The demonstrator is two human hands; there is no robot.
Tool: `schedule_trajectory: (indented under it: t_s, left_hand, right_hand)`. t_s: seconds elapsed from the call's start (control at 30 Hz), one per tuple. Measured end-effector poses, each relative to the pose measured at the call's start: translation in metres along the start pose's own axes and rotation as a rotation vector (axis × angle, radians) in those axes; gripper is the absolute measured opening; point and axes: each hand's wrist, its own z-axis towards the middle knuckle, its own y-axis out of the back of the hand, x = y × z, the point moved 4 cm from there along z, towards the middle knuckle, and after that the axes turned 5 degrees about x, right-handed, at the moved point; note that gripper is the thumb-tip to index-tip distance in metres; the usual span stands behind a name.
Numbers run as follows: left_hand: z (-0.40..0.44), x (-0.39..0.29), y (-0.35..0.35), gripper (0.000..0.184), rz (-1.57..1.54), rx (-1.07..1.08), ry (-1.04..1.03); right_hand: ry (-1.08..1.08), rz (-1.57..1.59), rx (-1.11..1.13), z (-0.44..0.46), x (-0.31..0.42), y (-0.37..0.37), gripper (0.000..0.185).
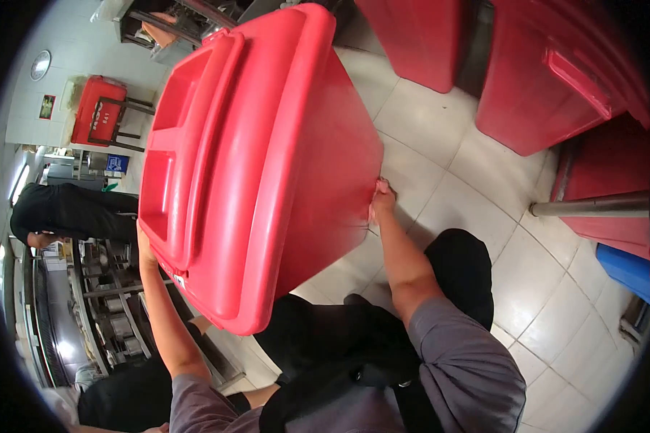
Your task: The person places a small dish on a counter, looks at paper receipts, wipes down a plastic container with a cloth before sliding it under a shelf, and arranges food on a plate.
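A large red plastic cooler box with its lid closed fills the middle of the head view, tilted in front of my body. My left hand grips the lid's edge on the left; most of its fingers are hidden by the box. At the lower right of the box, my right hand is closed around a pink cloth, pressed against the box near its bottom edge. Much of the cloth is hidden in my fingers.
More red bins stand at right, near a metal pole and a blue container. Pale floor tiles lie between. A person in black stands at left by metal shelves; another red box rests on a stand.
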Motion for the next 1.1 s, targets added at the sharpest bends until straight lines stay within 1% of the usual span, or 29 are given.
schedule_trajectory:
  t_s: [0.03,0.1,0.13,0.17,0.2,0.23,0.27,0.3,0.37,0.4,0.43,0.47,0.5,0.53,0.6,0.63,0.67,0.7,0.73,0.8,0.83,0.87,0.9,0.93,1.0,1.03,1.07,1.1]
  left_hand:
    - [0.002,-0.004,0.0,0.051,-0.008,-0.001,-0.005]
    - [0.0,-0.005,0.001,0.051,-0.021,0.001,0.008]
    - [0.0,-0.003,-0.001,0.05,-0.033,0.006,0.018]
    - [-0.001,-0.002,-0.001,0.05,-0.036,0.011,0.028]
    - [-0.002,-0.002,0.0,0.05,-0.043,0.012,0.038]
    - [-0.003,-0.003,0.001,0.049,-0.052,0.013,0.047]
    - [-0.003,-0.004,-0.001,0.049,-0.06,0.01,0.051]
    - [-0.002,-0.004,-0.002,0.049,-0.069,0.011,0.057]
    - [-0.001,-0.003,-0.002,0.048,-0.089,0.014,0.07]
    - [-0.001,-0.001,-0.002,0.048,-0.134,0.016,0.1]
    - [0.0,0.001,-0.003,0.048,-0.245,0.028,0.161]
    - [0.001,0.003,-0.005,0.047,-0.368,0.051,0.241]
    - [0.002,0.005,-0.006,0.047,-0.415,0.075,0.281]
    - [0.002,0.008,-0.004,0.043,0.054,-0.034,-0.001]
    - [0.001,-0.01,-0.01,0.042,-0.062,0.027,0.009]
    - [0.0,0.003,-0.007,0.044,-0.174,0.004,0.051]
    - [-0.002,0.018,-0.003,0.046,-0.287,-0.025,0.09]
    - [0.001,0.006,-0.009,0.046,-0.214,0.014,0.045]
    - [0.0,-0.005,-0.015,0.046,-0.139,0.054,0.009]
    - [-0.003,-0.004,-0.026,0.042,-0.324,0.135,0.018]
    - [-0.014,-0.033,-0.045,0.041,-0.585,0.021,0.187]
    - [-0.019,-0.057,-0.06,0.041,-0.945,-0.055,0.341]
    - [-0.025,-0.065,-0.067,0.043,-0.923,-0.101,0.309]
    - [-0.031,-0.072,-0.073,0.043,-1.004,-0.147,0.343]
    - [-0.041,-0.089,-0.081,0.042,-1.151,-0.119,0.367]
    - [-0.049,-0.084,-0.085,0.041,-1.215,-0.173,0.359]
    - [-0.056,-0.1,-0.09,0.042,-1.174,-0.205,0.315]
    - [-0.066,-0.106,-0.095,0.043,-1.2,-0.24,0.338]
  right_hand:
    - [0.02,-0.025,-0.014,0.001,-0.002,-0.002,0.032]
    - [0.102,-0.049,0.038,0.019,0.006,-0.045,0.034]
    - [-0.03,-0.146,-0.072,0.012,0.044,-0.13,0.032]
    - [0.139,-0.395,0.129,-0.006,0.08,-0.207,0.03]
    - [0.376,-0.641,0.302,-0.028,0.116,-0.287,0.028]
    - [0.627,-0.8,0.429,-0.053,0.152,-0.367,0.026]
    - [0.899,-0.983,0.472,-0.07,0.167,-0.398,0.027]
    - [0.899,-0.984,0.468,-0.062,0.166,-0.391,0.027]
    - [0.782,-1.081,0.356,-0.018,0.15,-0.352,0.03]
    - [0.669,-1.087,0.282,0.01,0.131,-0.301,0.029]
    - [0.397,-0.902,0.238,0.037,0.1,-0.225,0.03]
    - [0.036,-0.37,0.184,0.058,0.06,-0.146,0.031]
    - [-0.13,-0.144,0.113,0.054,0.035,-0.095,0.033]
    - [-0.158,-0.31,0.041,0.011,0.056,-0.112,0.036]
    - [-0.124,-0.242,0.074,0.019,0.042,-0.111,0.034]
    - [-0.089,-0.181,0.095,0.021,0.037,-0.11,0.032]
    - [-0.011,-0.22,0.209,0.02,0.048,-0.155,0.029]
    - [0.072,-0.25,0.32,0.017,0.06,-0.201,0.026]
    - [0.144,-0.476,0.433,-0.015,0.088,-0.259,0.024]
    - [0.374,-0.903,0.616,-0.086,0.149,-0.379,0.022]
    - [0.351,-0.914,0.62,-0.102,0.156,-0.383,0.022]
    - [0.262,-0.901,0.704,-0.117,0.158,-0.384,0.022]
    - [0.178,-0.884,0.788,-0.13,0.162,-0.386,0.022]
    - [0.088,-0.865,0.867,-0.145,0.169,-0.389,0.023]
    - [-0.114,-0.823,0.873,-0.193,0.197,-0.385,0.026]
    - [-0.168,-0.913,0.886,-0.209,0.206,-0.378,0.025]
    - [-0.227,-1.0,0.893,-0.222,0.21,-0.373,0.024]
    - [-0.062,-0.966,0.894,-0.227,0.212,-0.37,0.025]
